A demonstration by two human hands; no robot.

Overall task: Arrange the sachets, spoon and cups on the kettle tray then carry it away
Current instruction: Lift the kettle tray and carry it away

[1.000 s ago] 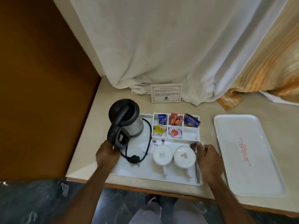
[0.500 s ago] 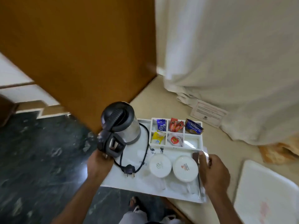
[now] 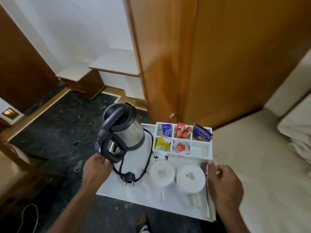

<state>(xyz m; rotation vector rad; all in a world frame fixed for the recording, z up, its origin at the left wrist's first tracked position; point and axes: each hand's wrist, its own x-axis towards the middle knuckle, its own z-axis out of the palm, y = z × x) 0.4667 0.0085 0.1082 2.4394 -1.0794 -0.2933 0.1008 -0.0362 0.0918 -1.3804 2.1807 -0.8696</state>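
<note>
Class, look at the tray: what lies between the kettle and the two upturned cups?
In the head view, the kettle's black cord and plug lie on the white tray, left of the cups.

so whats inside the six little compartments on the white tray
Blue sachet, two orange sachets, blue tea packet, yellow sachet, and a white sachet with a red label. The sixth compartment looks empty. Anything beneath them is hidden.
</note>
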